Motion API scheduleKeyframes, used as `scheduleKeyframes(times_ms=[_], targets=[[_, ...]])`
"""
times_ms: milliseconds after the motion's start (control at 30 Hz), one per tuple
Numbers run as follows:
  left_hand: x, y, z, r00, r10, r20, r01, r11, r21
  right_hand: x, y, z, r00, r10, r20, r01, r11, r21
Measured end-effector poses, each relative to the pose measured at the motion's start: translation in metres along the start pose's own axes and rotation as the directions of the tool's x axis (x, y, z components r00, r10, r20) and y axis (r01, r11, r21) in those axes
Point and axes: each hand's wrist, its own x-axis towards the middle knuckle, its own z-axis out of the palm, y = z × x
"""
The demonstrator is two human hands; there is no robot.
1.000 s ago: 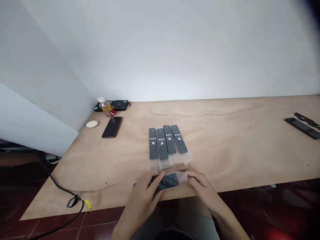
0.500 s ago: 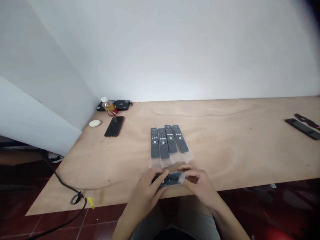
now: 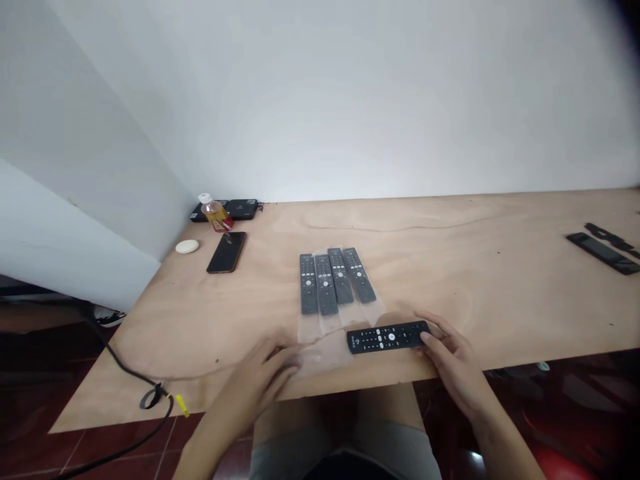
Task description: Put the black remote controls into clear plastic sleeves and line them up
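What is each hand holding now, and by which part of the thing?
The right hand holds a black remote control by its far end. The left hand is at the edge of a clear plastic sleeve; I cannot tell if it grips it.

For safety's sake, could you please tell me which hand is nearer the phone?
Left: the left hand lies below the phone, slightly right; the right hand lies far right, at a remote.

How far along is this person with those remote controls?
Done: one remote control looks out of its clear plastic sleeve, which lies by the left hand. In hand: the right hand grips that bare remote. Left: four sleeved remotes lie in a row on the wooden table. Dark objects at the far right might be finished ones; I cannot tell.
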Motion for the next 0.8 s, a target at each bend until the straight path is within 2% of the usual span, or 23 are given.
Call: scheduleKeyframes(times_ms=[100,200,367,467,600,700,800], targets=[[0.001,-0.011,-0.010,0.992,0.032,-0.123,-0.008,0.981,0.195,0.002,-0.005,-0.018,0.999,-0.025,0.044,0.033,0.980,-0.197],[0.003,-0.004,-0.008,0.964,0.013,-0.266,0.069,0.952,0.297,0.002,-0.012,-0.028,0.987,-0.039,0.155,0.088,0.942,-0.325],[0.003,0.019,0.014,0.967,-0.111,-0.228,0.157,0.967,0.199,-0.009,-0.021,-0.018,0.922,0.006,0.388,0.156,0.910,-0.385],[0.000,0.007,0.012,0.981,-0.076,-0.181,0.104,0.983,0.153,-0.017,-0.025,-0.005,0.861,0.003,0.508,0.233,0.886,-0.401],[-0.005,-0.032,-0.010,0.989,0.005,-0.146,0.023,0.982,0.188,-0.022,-0.036,0.020,0.766,-0.077,0.638,0.393,0.842,-0.369],[-0.007,-0.051,-0.020,0.991,0.000,-0.133,0.026,0.980,0.197,-0.023,-0.049,0.051,0.645,-0.147,0.750,0.569,0.748,-0.343],[-0.004,-0.059,-0.020,0.991,-0.037,-0.128,0.061,0.981,0.185,-0.026,-0.058,0.087,0.586,-0.135,0.799,0.654,0.662,-0.368]])
